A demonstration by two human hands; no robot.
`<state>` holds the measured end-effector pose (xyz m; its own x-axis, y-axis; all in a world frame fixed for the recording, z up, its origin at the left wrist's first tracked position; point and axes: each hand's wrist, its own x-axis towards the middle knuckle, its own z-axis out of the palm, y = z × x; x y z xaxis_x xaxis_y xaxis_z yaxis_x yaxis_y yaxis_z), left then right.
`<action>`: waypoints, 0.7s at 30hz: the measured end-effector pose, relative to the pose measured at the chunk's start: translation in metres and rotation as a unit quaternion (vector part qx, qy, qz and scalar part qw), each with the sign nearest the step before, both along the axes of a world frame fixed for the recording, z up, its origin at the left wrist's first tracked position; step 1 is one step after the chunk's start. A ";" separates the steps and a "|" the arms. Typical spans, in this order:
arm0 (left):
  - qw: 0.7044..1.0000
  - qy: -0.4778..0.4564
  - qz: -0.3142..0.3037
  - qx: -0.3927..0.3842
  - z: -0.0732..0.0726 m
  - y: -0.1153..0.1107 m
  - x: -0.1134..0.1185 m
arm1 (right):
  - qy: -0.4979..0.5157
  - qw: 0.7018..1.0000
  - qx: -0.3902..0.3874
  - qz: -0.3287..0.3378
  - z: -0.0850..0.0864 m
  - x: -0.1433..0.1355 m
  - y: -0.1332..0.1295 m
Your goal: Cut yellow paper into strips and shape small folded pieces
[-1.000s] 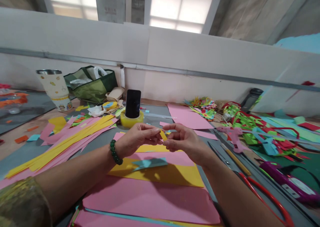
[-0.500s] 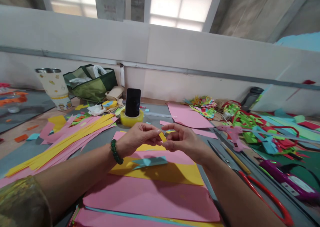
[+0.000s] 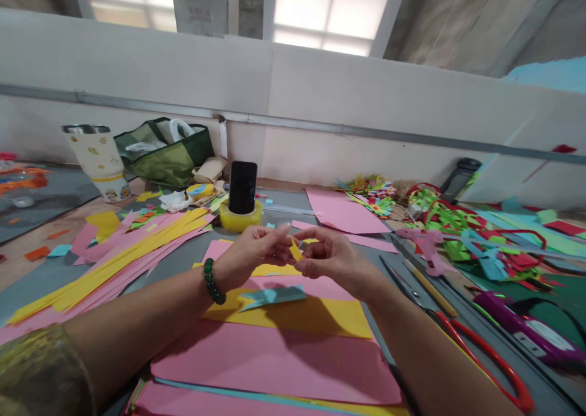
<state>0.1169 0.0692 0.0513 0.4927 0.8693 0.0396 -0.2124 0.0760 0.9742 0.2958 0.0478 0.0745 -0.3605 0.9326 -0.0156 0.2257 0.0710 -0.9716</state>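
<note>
Between my two hands is a small piece of yellow paper point(image 3: 296, 251). My right hand point(image 3: 333, 256) pinches it between thumb and forefinger. My left hand point(image 3: 257, 249), with a green bead bracelet at the wrist, is at the paper's left side; its fingers are curled and its thumb is raised, and whether they grip the piece I cannot make out. Below the hands lies a stack of pink sheets point(image 3: 274, 361), with a yellow paper strip point(image 3: 329, 319) across it and a folded light-blue paper piece point(image 3: 274, 296) on top.
Red-handled scissors point(image 3: 492, 355), a pink glue gun point(image 3: 433, 248) and a purple device point(image 3: 526, 330) lie at the right. Yellow and pink strips point(image 3: 123, 263) spread at the left. A phone point(image 3: 242, 187) stands in a yellow tape roll point(image 3: 240, 218); a tumbler point(image 3: 98, 163) stands behind.
My left thumb has lifted from the yellow paper piece. The piece has tilted more upright in my right fingers. Other things stay in place.
</note>
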 end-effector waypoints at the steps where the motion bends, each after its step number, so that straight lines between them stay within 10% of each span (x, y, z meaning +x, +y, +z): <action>1: 1.000 -0.001 -0.004 0.000 0.000 0.000 0.000 | 0.003 1.000 0.003 -0.002 0.000 0.000 0.000; 21: 1.000 0.021 -0.001 0.007 -0.001 -0.002 0.001 | -0.028 0.998 0.054 -0.033 -0.004 -0.003 0.001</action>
<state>0.1176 0.0676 0.0505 0.4961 0.8677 0.0313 -0.1703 0.0619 0.9835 0.2931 0.0489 0.0704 -0.3001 0.9515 0.0672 0.2872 0.1573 -0.9449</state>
